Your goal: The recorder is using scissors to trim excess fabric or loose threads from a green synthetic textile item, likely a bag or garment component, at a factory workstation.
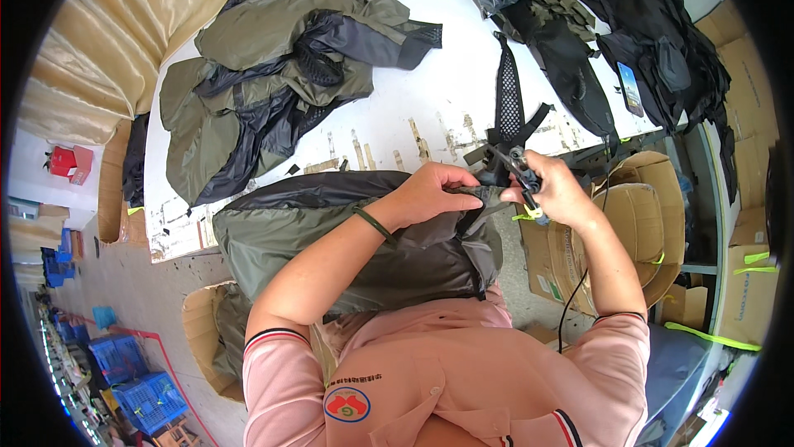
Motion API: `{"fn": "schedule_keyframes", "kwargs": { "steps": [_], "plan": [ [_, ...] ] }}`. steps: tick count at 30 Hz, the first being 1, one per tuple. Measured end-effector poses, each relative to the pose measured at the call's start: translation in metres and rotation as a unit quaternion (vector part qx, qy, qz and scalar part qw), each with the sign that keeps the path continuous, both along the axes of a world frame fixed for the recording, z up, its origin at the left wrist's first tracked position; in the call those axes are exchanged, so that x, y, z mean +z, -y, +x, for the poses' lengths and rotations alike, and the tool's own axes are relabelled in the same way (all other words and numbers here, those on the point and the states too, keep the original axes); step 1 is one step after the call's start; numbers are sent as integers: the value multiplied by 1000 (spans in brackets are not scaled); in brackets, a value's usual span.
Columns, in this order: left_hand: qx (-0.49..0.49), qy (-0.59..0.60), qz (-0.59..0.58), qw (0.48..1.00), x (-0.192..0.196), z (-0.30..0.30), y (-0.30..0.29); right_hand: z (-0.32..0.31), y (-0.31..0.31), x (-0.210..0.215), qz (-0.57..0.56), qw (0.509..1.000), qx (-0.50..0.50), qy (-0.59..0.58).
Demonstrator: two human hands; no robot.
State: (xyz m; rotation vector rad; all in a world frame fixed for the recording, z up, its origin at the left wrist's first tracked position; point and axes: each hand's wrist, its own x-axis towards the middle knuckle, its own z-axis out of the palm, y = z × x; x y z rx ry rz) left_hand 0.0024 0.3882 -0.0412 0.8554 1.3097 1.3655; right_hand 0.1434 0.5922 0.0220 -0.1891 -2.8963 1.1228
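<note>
Two hands meet over an olive-and-grey backpack point(347, 236) lying across the person's lap, its long axis running left to right from the blue crates point(136, 381) side toward the cardboard boxes point(637, 224). Farther left on the white desk point(447, 91) sits a heap of olive-and-grey fabric pieces point(273, 75), well apart from the work. The left hand point(430, 191) is closed, pinching the backpack's upper right edge, fingers curled over the fabric. Just beside it, the right hand point(558, 191) is closed around a small dark hand tool point(523, 170), its tip touching a black mesh strap point(507, 108) that rises from the bag toward the desk. That strap end lies between both hands, nearer the right. Black bags point(653, 42) pile up at far right.
</note>
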Motion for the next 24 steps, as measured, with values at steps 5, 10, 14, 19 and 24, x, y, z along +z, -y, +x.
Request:
{"fn": "schedule_keyframes", "kwargs": {
  "steps": [5, 10, 14, 19, 24],
  "plan": [
    [8, 61, -21, 998, 3, 1, 3, 9, -17, 42, 276, 957, 92, 4],
    [5, 69, -16, 997, 2, 2, 4, 11, -27, 59, 305, 944, 120, 43],
    [1, 62, -23, 998, 2, 3, 4, 11, -26, 62, 328, 933, 131, 65],
    [-8, 57, -22, 998, 4, 3, 4, 8, -22, 61, 326, 934, 132, 70],
    [-8, 65, -32, 997, 6, 2, 4, 8, -22, 58, 346, 927, 132, 62]
  ]
}}
